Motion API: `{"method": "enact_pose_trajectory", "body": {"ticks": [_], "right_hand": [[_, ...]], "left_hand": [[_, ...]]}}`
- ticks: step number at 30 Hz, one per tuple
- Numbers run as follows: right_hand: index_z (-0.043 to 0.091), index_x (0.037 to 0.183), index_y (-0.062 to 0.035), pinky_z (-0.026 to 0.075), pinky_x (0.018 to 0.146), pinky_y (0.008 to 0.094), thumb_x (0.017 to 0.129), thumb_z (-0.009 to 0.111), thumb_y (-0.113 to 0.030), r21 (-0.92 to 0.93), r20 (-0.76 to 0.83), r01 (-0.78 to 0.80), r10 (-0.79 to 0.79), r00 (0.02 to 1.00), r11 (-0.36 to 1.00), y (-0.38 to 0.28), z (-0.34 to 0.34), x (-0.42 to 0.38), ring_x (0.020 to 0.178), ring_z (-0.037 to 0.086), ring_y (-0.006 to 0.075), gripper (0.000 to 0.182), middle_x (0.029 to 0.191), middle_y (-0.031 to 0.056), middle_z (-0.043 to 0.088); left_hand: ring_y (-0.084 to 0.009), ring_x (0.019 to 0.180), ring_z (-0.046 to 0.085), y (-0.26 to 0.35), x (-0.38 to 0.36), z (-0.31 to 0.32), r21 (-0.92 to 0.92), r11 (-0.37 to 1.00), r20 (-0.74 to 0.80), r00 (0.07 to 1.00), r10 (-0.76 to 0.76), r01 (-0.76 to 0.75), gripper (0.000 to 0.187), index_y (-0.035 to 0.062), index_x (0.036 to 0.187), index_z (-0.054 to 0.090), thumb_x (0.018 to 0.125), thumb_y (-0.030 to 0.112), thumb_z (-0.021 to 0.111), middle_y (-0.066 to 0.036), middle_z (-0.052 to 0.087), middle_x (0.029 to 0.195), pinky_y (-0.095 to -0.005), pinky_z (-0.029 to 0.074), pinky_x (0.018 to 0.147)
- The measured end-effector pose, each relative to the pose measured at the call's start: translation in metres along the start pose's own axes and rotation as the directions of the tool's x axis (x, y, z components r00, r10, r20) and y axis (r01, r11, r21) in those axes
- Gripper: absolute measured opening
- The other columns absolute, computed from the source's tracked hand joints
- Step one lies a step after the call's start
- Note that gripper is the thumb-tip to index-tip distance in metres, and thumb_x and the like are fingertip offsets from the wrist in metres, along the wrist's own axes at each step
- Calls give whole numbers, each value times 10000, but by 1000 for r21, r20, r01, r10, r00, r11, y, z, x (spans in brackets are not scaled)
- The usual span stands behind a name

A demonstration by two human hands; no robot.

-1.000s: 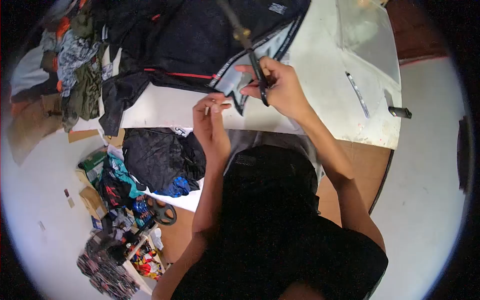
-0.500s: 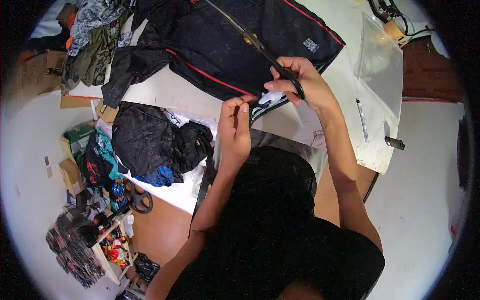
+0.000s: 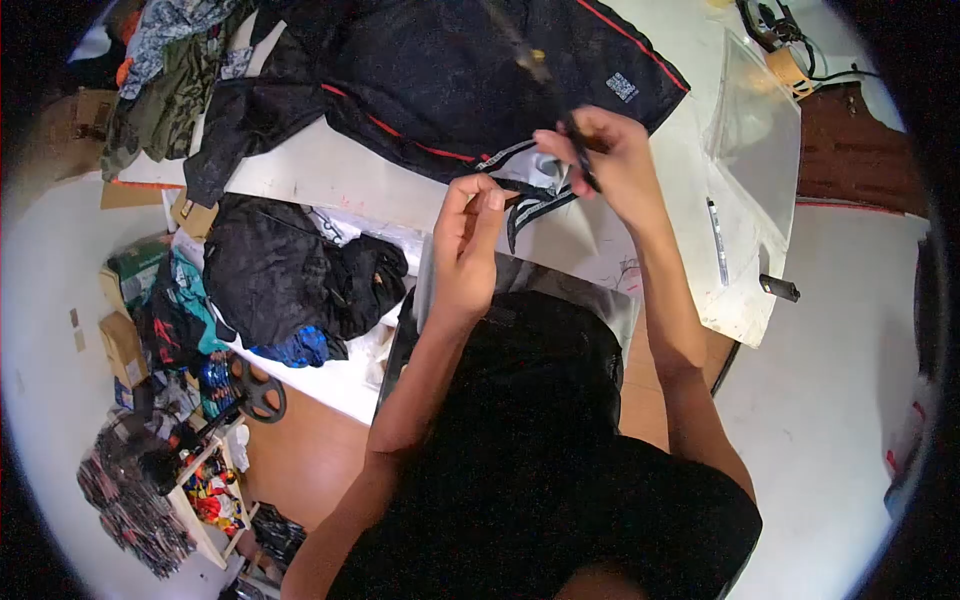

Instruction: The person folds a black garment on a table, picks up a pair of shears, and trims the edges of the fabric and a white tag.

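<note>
A black jacket with red piping and a small white printed patch lies spread on the white table. My left hand is closed at its near edge, thumb and fingertips pinched together on the fabric; the exact grip is partly hidden. Beside those fingers, a striped trim hangs down and a pale inner side of the cloth shows. In my right hand is a pair of scissors, held by the black handles. Their blades point away over the jacket and are blurred by motion.
A black garment pile sits on a lower white surface at left, with camouflage clothes behind. On the table's right are a marker, a small black object and a clear plastic sheet. A wooden rack stands lower left.
My right hand has lifted slightly and the scissors have swung more upright, away from the jacket's edge. More pale inner cloth and the striped trim now show. The view has shifted a little.
</note>
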State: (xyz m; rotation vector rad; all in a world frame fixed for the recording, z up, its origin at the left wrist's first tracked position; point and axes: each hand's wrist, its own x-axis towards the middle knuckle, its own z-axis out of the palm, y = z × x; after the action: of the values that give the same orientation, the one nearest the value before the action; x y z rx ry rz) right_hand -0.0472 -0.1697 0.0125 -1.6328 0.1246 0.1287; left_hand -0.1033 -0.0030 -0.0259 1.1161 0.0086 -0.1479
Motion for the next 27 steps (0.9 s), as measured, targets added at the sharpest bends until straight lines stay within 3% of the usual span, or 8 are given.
{"method": "enact_pose_trajectory", "body": {"ticks": [3, 5, 9, 11, 15, 20, 25, 27], "right_hand": [[505, 645, -34, 294, 366, 203, 763, 750, -77, -75, -103, 104, -112, 988, 992, 9, -19, -34, 401, 430, 41, 275, 507, -12, 464], [497, 638, -31, 280, 351, 189, 766, 739, -84, -68, -79, -8, 3, 997, 998, 8, -43, -64, 380, 421, 41, 279, 504, -12, 455], [491, 622, -32, 261, 345, 182, 659, 809, -330, 220, 137, -30, 0, 991, 975, 31, -76, -110, 355, 414, 46, 437, 492, -13, 460], [504, 622, -29, 282, 353, 194, 579, 821, -500, 169, 193, -67, 34, 981, 983, 46, -87, -127, 369, 437, 65, 569, 493, -7, 488], [502, 592, -48, 302, 371, 207, 557, 828, -534, 242, 317, -254, 171, 933, 937, 58, -94, -156, 396, 454, 82, 585, 487, -7, 484], [473, 571, -46, 312, 400, 224, 533, 826, -578, 190, 208, -300, 260, 943, 935, 72, -85, -184, 420, 455, 107, 640, 483, -8, 440], [499, 667, -21, 350, 409, 215, 504, 864, -498, 147, 442, -503, 399, 803, 851, 72, -97, -181, 487, 478, 72, 623, 568, 13, 492], [509, 695, -12, 357, 408, 208, 496, 867, -496, 225, 331, -484, 401, 854, 846, 81, -89, -195, 495, 486, 72, 635, 582, 15, 500]], "left_hand": [[-30, 818, 472, 4, -2, 1, -76, 991, -12, 994, -107, 106, 136, 37, 1008, 517, 977, 161, 468, -5, 570, 907, -189, 378, 749], [-28, 826, 465, 6, -4, 4, -84, 990, -34, 992, -118, 115, 129, 43, 1013, 522, 972, 158, 481, 10, 561, 921, -184, 371, 744], [-30, 838, 452, 7, -6, 6, -212, 967, 24, 990, -137, 139, 108, 55, 1024, 525, 965, 138, 490, 20, 538, 918, -181, 357, 749], [-145, 930, 515, 15, -3, 13, -300, 935, 1, 981, -196, 187, 162, 69, 1071, 484, 972, 194, 455, -36, 531, 962, -298, 398, 828], [-112, 951, 460, 18, 1, 18, -467, 861, 12, 975, -222, 201, 130, 112, 1063, 514, 964, 193, 495, 24, 495, 987, -266, 364, 846], [-180, 991, 509, 17, 0, 15, -424, 882, 46, 977, -209, 208, 175, 133, 1087, 482, 963, 256, 478, -24, 529, 982, -320, 391, 849], [-145, 988, 467, 16, -5, 18, -444, 866, 74, 972, -221, 231, 112, 125, 1045, 503, 960, 197, 502, 13, 481, 997, -340, 366, 932], [-150, 977, 486, 14, -7, 19, -442, 870, 88, 976, -200, 219, 124, 112, 1045, 500, 963, 204, 497, 4, 487, 1000, -352, 378, 936]]}}
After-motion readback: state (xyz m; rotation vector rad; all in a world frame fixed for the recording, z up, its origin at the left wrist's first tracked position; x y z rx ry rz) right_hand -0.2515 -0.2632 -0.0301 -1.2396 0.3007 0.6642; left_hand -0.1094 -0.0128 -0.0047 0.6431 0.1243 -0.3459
